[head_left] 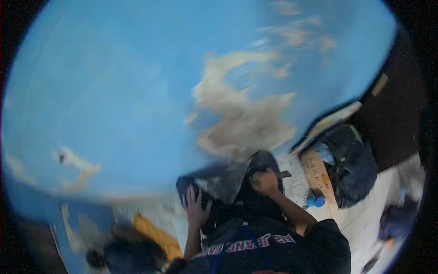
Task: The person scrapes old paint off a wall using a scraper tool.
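My left hand [196, 208] rests on my left knee, its fingers spread and holding nothing. Over my right thigh, my right hand [266, 181] is closed around a small flat-bladed tool [285, 174]. A dark, flat end juts out to the right of the fist; it looks like a scraper, but blur and my fingers hide most of it. In front of my bent knees rises a light blue wall [137, 91]. A large bare patch [248, 121] of greyish-beige plaster shows where its paint has come off. Neither hand touches the wall.
At right, a brown cardboard piece [315, 171] and a black bag [349, 169] sit on pale floor tiles, beside a blue cylindrical object [315, 201]. A dark panel [392, 118] stands farther right. Something yellow [157, 233] and a blurred dark shape [132, 253] lie at lower left.
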The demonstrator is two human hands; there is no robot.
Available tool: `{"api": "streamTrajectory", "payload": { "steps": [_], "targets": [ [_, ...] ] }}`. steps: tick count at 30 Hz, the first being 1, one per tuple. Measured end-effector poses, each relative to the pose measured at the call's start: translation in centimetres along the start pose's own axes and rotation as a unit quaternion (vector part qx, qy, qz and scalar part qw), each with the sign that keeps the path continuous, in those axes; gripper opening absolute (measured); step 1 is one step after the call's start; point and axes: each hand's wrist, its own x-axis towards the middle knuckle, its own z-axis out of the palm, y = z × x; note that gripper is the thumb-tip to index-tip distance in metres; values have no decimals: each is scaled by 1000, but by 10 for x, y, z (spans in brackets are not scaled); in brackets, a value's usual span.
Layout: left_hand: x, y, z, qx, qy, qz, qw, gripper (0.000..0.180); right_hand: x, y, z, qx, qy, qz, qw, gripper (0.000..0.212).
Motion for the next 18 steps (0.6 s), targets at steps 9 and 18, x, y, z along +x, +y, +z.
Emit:
{"api": "streamTrajectory", "payload": {
  "steps": [9,18],
  "targets": [
    [53,-45,-4,-51,73,-99,991,66,33,-29,13,52,87,-20,995,26],
    [31,-86,0,-88,-24,-124,988,67,26,-26,20,36,133,-66,988,23]
  ]
}}
